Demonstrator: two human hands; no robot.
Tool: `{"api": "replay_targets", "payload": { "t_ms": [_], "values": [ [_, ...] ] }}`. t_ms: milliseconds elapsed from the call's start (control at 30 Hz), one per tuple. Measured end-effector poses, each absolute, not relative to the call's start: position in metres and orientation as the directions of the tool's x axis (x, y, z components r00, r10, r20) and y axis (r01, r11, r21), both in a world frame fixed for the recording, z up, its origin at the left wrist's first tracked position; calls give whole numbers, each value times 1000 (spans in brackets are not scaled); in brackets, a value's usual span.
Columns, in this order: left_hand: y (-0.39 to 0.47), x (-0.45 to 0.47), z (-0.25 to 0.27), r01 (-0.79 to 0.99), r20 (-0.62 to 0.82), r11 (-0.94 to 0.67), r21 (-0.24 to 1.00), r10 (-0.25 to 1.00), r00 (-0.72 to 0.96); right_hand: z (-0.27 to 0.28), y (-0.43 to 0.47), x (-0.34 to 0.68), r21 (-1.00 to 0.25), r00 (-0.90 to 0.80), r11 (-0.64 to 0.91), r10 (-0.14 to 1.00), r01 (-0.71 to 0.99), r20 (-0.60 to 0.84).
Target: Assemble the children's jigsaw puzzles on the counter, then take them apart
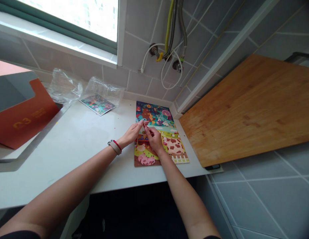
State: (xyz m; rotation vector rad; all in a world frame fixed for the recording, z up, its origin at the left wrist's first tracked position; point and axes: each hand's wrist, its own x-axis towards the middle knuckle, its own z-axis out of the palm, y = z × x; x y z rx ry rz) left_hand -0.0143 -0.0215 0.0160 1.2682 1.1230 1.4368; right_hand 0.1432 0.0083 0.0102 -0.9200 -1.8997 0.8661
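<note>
Two colourful cartoon pictures that look like jigsaw puzzles lie end to end on the white counter: a dark forest scene (166, 114) at the back and a farm scene (175, 146) in front. Over the seam between them, my hands meet at a small red piece (144, 125), too small to identify. My left hand (132, 132), with a watch on its wrist, reaches in from the left, fingertips closed at the piece. My right hand (155, 139) pinches it from the other side. Both hands cover part of the farm scene.
Crumpled clear plastic bags (66, 86) and a small picture card (99, 105) lie at the back left of the counter (77, 139). An orange box (27, 113) stands open at far left. A wooden board (254, 113) leans at right. Hoses (180, 26) hang on the tiled wall.
</note>
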Motion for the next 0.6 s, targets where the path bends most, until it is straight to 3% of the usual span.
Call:
{"api": "replay_targets", "payload": {
  "t_ms": [133, 300, 400, 600],
  "values": [
    [-25, -13, 14, 30, 163, -162, 986, 985, -54, 11, 7, 145, -853, -427, 475, 832, 216, 355],
    [-24, -16, 13, 123, 201, -181, 976, 964, -176, 0, 18, 151, -951, -243, 285, 937, 120, 251],
    [-22, -17, 10, 118, 180, -161, 980, 969, -167, -5, 25, 153, -975, -186, 217, 961, 54, 203],
    [-18, -21, 6, 237, 204, -147, 960, 950, -236, -1, 21, 150, -959, -269, 278, 929, 56, 254]
  ]
}}
